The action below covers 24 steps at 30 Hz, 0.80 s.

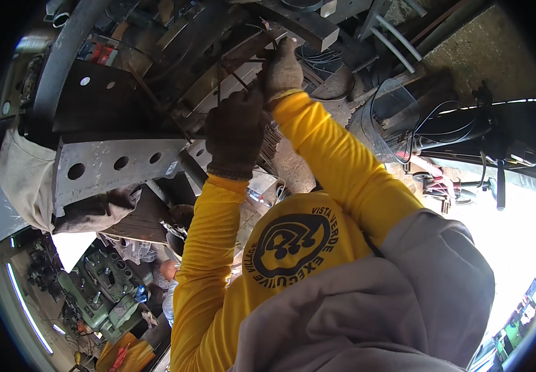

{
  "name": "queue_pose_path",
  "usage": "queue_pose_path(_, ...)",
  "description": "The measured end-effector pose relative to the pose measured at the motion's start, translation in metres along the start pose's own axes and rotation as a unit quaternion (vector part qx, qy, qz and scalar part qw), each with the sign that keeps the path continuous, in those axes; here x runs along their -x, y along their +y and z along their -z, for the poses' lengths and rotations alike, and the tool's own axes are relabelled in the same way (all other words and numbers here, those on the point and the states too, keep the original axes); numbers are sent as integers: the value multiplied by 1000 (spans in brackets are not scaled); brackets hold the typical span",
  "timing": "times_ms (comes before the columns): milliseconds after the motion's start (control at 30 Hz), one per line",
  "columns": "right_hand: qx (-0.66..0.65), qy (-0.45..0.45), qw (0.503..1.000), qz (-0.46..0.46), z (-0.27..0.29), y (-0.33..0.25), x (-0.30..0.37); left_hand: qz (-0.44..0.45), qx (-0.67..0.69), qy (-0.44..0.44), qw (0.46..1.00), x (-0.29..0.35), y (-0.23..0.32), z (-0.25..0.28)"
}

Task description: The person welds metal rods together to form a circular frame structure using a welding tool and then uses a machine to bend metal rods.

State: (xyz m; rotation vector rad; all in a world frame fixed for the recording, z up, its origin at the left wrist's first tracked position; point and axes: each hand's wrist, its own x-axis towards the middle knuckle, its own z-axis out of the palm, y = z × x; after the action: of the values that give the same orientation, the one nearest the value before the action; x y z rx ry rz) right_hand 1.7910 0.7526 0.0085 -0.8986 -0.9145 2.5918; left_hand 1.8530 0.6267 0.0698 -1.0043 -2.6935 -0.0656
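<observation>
My left hand (236,127), in a dark brown glove, is closed in a fist beside thin dark metal rods (234,75). Just beyond it and to the right, my right hand (283,69), in a lighter, soiled glove, is wrapped around something dark, with the thumb side up. What either hand grips is hidden by the gloves and the shadow. Both hands are close together among dark steel bars. Left of my left hand lies a long grey steel beam (97,178) with a row of round holes.
Grey cloth (29,180) drapes over the beam's left end. A wire mesh basket (379,124) stands right of my right forearm. Thick steel bar (308,28) juts in ahead. Pale rods (395,43) lie far right. Green machinery (97,288) and part of another person (169,304) are lower left.
</observation>
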Motion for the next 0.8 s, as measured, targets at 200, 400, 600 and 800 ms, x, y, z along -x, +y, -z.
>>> queue_pose_path(200, -10, -14, 996, -91, 7, 3, -4, -22, 9, 29, 999, 12, -6, -11)
queue_pose_path(400, -11, -76, 989, -125, 8, -33, 2, -4, -21, 44, 999, -4, 14, -22)
queue_pose_path(600, 174, -353, 887, 242, 62, 11, -5, -22, 40, 83, 996, -4, 6, -18)
queue_pose_path(800, -251, -318, 900, -160, 61, 3, 19, -83, 35, 50, 995, -6, -20, -15)
